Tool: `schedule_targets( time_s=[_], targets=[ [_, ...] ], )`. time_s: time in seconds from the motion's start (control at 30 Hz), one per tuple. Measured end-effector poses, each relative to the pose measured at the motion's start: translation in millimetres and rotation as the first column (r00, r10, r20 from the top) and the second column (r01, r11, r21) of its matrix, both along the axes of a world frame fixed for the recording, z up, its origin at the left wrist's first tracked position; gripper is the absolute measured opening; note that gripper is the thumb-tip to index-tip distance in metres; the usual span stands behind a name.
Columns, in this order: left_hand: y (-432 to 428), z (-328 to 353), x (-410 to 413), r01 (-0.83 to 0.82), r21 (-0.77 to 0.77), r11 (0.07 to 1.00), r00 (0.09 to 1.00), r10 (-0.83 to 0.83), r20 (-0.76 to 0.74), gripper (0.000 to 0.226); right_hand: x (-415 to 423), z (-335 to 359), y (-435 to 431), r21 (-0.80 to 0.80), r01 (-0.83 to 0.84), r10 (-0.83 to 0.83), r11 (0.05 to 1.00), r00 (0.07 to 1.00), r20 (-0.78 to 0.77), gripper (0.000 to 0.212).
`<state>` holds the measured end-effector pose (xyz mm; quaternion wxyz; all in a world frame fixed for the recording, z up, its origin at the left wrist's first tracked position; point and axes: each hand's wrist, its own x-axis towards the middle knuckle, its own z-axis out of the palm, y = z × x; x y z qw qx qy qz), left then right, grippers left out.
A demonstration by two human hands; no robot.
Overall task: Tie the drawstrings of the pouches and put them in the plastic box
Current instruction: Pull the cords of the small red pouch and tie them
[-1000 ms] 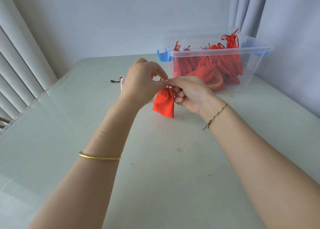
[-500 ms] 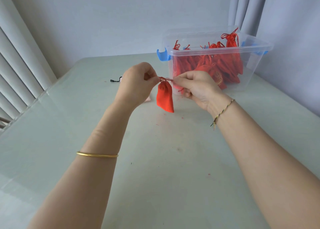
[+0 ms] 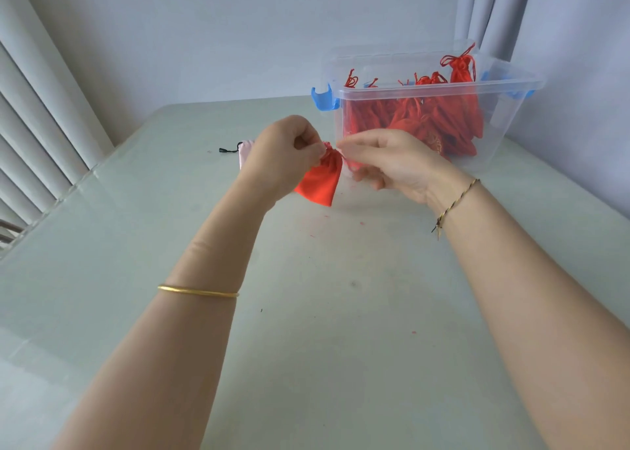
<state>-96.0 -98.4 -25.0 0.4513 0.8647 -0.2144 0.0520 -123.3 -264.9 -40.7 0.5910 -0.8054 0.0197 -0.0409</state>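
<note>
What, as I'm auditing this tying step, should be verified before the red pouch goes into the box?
1. Left hand pinches the red pouch at its top: ok.
2. Right hand pinches the same top: ok.
3. Knot finished: cannot tell, fingers hide it.
4. Plastic box open, no lid on: ok.
5. Room above the boxed pouches: ok.
6. Pink pouch boxed: not ok, it lies on the table.

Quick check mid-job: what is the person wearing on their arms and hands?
No sleeves or gloves show. A thin plain gold bangle sits up the forearm of the left hand. At the wrist of the right hand is a slim twisted cord bracelet, dark and gold, with short loose ends. No rings visible.
</note>
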Motion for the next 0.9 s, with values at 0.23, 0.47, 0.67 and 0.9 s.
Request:
schedule_targets(
  time_s=[0.23, 0.47, 0.67, 0.9],
  targets=[
    [-4.5, 5.8, -2.9, 0.087, -0.114, 0.99, 0.996, -0.088, -0.004, 0.014, -9.4, 13.7, 14.4, -0.273, -0.001, 0.036, 0.962, 0.991, 0.125, 0.02],
    [-3.2, 4.6, 25.2, -0.047, -0.131, 0.99, 0.998, 0.041, -0.043, 0.016, 1.1, 79.2, -12.8, -0.194, 0.31, -0.216, 0.931, 0.895, 0.39, 0.007],
    [-2.6, -21.3, 56.7, -0.151, 0.262, 0.953, 0.985, 0.166, -0.038, 0.017, 59.5, 109.1, -37.6, -0.392, 0.567, -0.33, 0.725, 0.785, 0.524, 0.026],
    [-0.1, -48.5, 67.1, -0.093, 0.666, 0.74, 0.978, 0.194, -0.079, 0.034, 95.3, 90.7, -49.3, -0.788, 0.346, -0.348, 0.51, 0.92, 0.178, 0.037]
  ],
)
